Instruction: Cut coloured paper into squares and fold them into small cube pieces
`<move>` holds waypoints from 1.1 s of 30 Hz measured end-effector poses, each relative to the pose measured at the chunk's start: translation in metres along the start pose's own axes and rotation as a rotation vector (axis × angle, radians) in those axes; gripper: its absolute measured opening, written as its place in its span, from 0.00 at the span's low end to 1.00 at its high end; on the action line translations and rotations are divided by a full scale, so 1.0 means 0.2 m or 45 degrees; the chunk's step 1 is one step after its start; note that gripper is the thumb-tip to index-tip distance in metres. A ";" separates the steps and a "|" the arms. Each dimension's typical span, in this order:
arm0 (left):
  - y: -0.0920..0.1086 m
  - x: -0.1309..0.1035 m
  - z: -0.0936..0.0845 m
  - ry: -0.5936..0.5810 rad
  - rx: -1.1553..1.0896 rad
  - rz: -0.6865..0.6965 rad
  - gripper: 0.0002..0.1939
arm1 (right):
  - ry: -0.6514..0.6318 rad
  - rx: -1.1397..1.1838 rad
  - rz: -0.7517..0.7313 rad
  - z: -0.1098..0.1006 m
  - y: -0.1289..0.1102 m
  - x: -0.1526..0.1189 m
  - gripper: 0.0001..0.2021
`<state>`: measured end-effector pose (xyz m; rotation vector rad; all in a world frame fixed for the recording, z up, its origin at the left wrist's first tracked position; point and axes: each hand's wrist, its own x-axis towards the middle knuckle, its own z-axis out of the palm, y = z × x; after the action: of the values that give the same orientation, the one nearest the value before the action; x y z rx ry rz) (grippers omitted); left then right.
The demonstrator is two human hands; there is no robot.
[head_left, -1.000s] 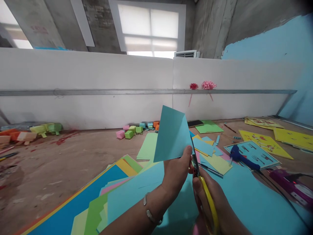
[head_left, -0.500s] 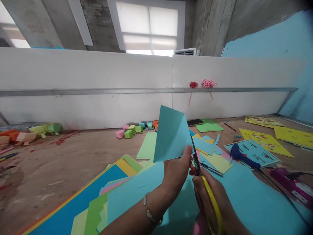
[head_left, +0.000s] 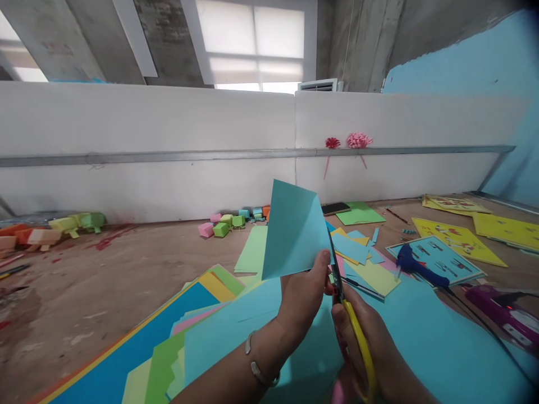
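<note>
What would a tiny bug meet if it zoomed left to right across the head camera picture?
Orange boxes → green boxes → pink cubes → held-up blue paper → scissors → glue gun → purple gadget.

the camera sits on the person's head and looks forward and down. the left hand [head_left: 300,300] and right hand [head_left: 368,328] are close to it, low in the middle. it faces a white wall [head_left: 147,120], with a window [head_left: 229,28] high behind, farther away.
</note>
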<state>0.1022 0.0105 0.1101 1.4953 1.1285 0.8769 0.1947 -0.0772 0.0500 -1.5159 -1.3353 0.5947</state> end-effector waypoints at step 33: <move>-0.05 0.01 0.03 0.060 -0.127 0.072 0.23 | -0.148 0.059 0.121 -0.03 -0.08 0.01 0.10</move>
<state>0.1059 0.0108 0.0995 1.4367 1.0658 0.9978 0.1931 -0.0787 0.0660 -1.5329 -1.3331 0.7796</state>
